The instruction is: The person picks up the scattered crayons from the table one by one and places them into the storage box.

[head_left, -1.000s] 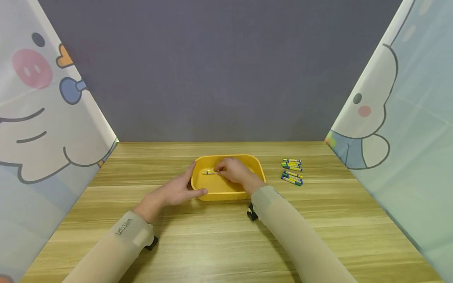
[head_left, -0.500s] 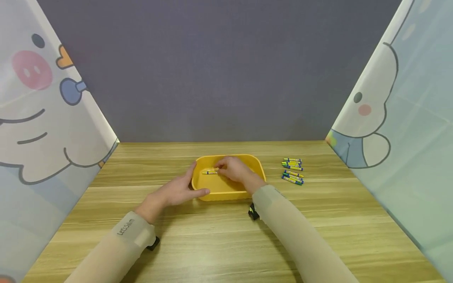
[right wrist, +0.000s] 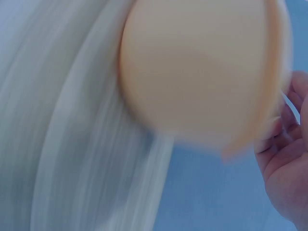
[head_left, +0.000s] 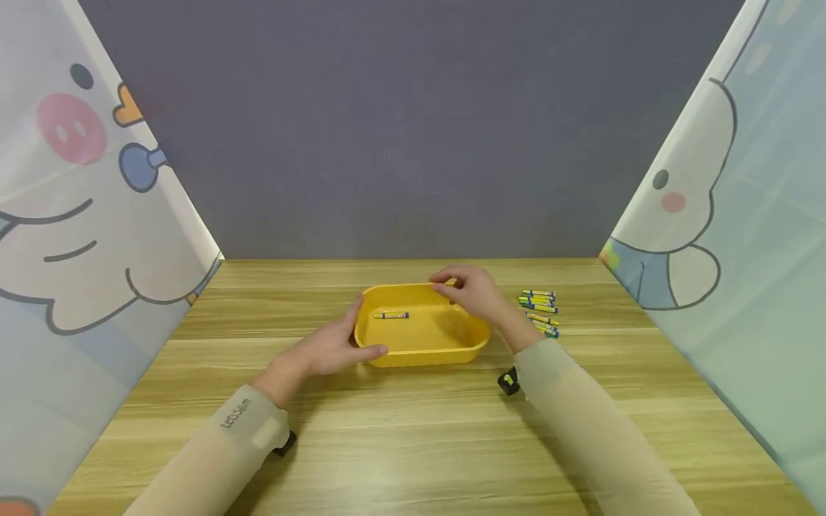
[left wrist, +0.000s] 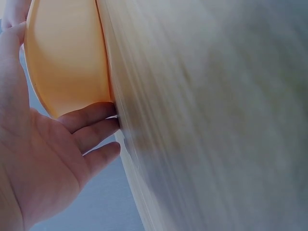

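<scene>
A shallow yellow plastic tray (head_left: 422,357) stands on the table. One yellow crayon with blue bands (head_left: 395,315) lies on its floor, towards the left. My left hand (head_left: 329,347) holds the tray's left end, with the thumb on the near rim and the fingers along the side wall. In the left wrist view, the fingertips (left wrist: 103,113) touch the tray's outer wall (left wrist: 72,62). Over the tray's right half hovers my right hand (head_left: 474,290), fingers loosely bent and nothing visible in them. The right wrist view is blurred and shows this hand beside the tray (right wrist: 192,72).
Right of the tray lie several more crayons (head_left: 538,301) in two small groups; my right wrist partly covers the nearer group. A grey panel (head_left: 413,129) closes the back of the wooden table (head_left: 387,444). Cartoon-printed sheets (head_left: 723,301) stand at both sides.
My right hand has let go of the crayon on the tray's floor and moved up and to the right. My left hand stays at the tray's left end.
</scene>
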Demonstrator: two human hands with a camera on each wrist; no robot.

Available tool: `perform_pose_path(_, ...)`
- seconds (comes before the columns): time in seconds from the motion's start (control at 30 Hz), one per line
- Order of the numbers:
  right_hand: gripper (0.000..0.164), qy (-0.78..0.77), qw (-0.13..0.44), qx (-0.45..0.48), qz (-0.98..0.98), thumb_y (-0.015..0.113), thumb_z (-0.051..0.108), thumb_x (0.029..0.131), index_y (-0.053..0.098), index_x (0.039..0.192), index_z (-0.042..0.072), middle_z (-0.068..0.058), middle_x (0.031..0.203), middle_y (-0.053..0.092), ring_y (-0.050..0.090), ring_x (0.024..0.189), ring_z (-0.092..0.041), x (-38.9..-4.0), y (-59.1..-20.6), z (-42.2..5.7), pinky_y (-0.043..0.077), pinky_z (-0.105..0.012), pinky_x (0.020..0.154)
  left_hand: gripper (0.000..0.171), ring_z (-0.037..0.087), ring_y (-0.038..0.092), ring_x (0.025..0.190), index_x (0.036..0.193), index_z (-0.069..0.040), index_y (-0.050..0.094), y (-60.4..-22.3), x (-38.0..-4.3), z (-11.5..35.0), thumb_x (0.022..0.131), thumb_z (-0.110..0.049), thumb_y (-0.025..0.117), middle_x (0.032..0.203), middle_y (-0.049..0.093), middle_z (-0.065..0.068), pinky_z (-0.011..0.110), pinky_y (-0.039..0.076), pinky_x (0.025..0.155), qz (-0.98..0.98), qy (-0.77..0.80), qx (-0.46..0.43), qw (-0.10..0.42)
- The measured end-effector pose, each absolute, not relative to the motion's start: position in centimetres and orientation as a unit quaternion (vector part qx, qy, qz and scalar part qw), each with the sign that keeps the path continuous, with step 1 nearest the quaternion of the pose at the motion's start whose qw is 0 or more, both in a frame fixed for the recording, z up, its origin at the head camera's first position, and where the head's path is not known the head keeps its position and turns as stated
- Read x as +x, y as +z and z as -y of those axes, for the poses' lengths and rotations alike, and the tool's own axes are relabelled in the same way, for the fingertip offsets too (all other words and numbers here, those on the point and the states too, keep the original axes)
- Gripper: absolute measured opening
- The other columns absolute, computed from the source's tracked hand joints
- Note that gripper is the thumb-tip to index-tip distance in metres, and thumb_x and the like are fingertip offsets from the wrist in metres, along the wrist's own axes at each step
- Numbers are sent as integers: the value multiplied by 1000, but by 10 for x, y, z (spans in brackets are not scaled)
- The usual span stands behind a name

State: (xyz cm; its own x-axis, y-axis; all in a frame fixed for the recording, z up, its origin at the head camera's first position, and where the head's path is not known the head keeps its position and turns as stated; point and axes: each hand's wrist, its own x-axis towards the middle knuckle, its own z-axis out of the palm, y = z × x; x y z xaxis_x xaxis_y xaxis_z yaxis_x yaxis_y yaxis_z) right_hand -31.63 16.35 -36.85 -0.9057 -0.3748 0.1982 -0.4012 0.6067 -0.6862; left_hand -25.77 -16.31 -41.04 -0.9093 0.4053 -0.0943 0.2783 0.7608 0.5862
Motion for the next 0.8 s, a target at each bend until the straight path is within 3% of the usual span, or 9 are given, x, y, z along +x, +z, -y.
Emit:
perform_pose_path(0.23,29,346,-4,186,920,69,25,111,79,132,7,-17,131,75,71,87,-40,-312,-370,-255,59,-35,70,132,33,67,131,177,-18,-12,-409,-257,166,93,-83,66,161,55,29,58,49,118,-938,276,179,113)
perform_pose_path(0.47,25,303,-18,155,940,71,19,108,81,125,3,-17,119,79,62,78,-16,-304,-387,-332,52,-29,68,133,32,67,131,177,-16,-11,-408,-256,165,93,-83,66,159,57,28,58,49,118,-936,280,177,119)
perform_pose_path(0.6,23,285,-37,141,947,70,18,109,82,123,3,-14,110,81,64,79,-13,-300,-393,-357,53,-30,70,133,30,67,129,177,-16,-10,-408,-255,164,93,-83,67,158,58,27,57,49,118,-936,281,176,121)
perform_pose_path(0.8,24,299,-57,138,943,70,14,108,80,123,-2,-21,117,80,68,85,-15,-301,-401,-373,58,-29,71,133,24,68,116,178,-14,-9,-408,-255,162,92,-83,67,151,65,25,55,51,114,-937,279,171,122)
